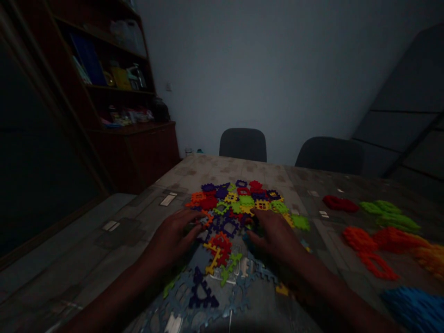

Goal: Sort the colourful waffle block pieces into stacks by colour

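A heap of flat plastic building pieces with toothed edges, in several colours, lies in the middle of the table. My left hand (182, 226) reaches into its left side, thumb and fingers apart, close to an orange piece (208, 218). On the right side, my right hand (272, 227) is over the heap with its thumb and index finger spread around dark pieces; a teal bit shows by the thumb. Between the hands lies a purple square frame (229, 227). Nearer to me are a red piece (221, 245), a yellow piece (213, 258) and a purple triangle (203, 293).
Sorted piles stand at the right: dark red (340, 203), green (390, 215), orange-red (369, 249) and blue (418, 307). Grey pieces (243, 296) spread along the near side. Two chairs (243, 143) stand behind the table, and a shelf cabinet (138, 152) is at the left.
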`<state>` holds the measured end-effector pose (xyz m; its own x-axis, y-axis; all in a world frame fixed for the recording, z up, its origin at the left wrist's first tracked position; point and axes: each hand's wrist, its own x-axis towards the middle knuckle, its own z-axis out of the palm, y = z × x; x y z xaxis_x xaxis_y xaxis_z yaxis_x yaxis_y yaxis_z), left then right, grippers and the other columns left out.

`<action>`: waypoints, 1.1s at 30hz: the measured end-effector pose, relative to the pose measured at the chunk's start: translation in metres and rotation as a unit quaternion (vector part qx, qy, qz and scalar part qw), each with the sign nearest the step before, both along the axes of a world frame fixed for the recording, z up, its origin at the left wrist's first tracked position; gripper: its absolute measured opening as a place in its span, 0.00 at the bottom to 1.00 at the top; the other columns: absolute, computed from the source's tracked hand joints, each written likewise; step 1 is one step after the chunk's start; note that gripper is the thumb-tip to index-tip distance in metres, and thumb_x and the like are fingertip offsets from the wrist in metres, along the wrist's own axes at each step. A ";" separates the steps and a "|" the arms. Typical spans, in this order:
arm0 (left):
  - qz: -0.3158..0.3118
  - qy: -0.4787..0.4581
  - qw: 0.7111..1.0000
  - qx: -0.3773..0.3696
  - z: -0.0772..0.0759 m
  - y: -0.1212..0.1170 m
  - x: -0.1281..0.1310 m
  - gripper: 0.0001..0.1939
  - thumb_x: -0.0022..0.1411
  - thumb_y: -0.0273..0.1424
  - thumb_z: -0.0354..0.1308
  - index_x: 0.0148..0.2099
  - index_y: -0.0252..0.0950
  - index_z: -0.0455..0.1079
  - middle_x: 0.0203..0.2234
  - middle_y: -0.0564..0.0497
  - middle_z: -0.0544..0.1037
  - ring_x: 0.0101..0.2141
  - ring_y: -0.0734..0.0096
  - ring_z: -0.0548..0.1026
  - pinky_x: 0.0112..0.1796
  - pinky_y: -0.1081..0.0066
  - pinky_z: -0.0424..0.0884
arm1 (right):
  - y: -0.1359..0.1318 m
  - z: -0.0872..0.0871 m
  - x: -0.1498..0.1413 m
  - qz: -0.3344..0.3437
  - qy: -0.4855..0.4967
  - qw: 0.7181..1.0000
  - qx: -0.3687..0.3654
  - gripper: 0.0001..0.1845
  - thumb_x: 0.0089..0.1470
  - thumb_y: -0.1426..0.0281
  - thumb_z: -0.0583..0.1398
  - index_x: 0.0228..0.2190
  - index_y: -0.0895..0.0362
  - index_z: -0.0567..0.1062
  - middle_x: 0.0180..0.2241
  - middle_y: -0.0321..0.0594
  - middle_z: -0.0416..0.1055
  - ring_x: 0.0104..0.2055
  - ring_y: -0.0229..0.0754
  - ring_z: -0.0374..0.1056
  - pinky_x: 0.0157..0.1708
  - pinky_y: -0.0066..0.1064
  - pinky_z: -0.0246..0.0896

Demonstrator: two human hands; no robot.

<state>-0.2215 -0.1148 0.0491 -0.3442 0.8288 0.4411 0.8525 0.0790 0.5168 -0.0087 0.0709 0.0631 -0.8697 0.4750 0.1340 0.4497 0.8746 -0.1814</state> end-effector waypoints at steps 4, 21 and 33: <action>0.009 -0.004 1.000 -0.001 0.001 -0.001 -0.006 0.16 0.65 0.38 0.53 0.48 0.38 0.78 0.44 0.45 0.83 0.45 0.52 0.80 0.49 0.54 0.75 | -0.018 -0.003 -0.036 0.081 -0.008 0.997 -0.006 0.16 0.58 0.66 0.63 0.47 0.60 0.76 0.45 0.50 0.78 0.47 0.51 0.72 0.45 0.35 0.62; 0.000 0.019 1.000 -0.006 -0.011 0.000 -0.012 0.16 0.66 0.33 0.54 0.52 0.36 0.75 0.45 0.42 0.82 0.46 0.53 0.79 0.48 0.56 0.74 | 0.040 0.002 -0.059 0.367 -0.062 0.928 0.014 0.29 0.59 0.79 0.59 0.61 0.57 0.68 0.53 0.50 0.74 0.52 0.50 0.68 0.51 0.43 0.60; -0.260 0.109 0.955 -0.092 0.009 -0.026 0.079 0.08 0.72 0.32 0.52 0.47 0.42 0.73 0.40 0.50 0.80 0.42 0.64 0.77 0.44 0.64 0.74 | 0.038 0.016 -0.060 0.369 -0.146 0.918 0.012 0.48 0.47 0.75 0.72 0.66 0.60 0.61 0.61 0.56 0.67 0.61 0.57 0.60 0.59 0.49 0.54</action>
<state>-0.1421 -0.1406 0.0582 0.2190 0.9333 0.2847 0.8866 -0.3121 0.3413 -0.0691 0.1090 0.0790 -0.9538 -0.2584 -0.1531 -0.2410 0.9626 -0.1236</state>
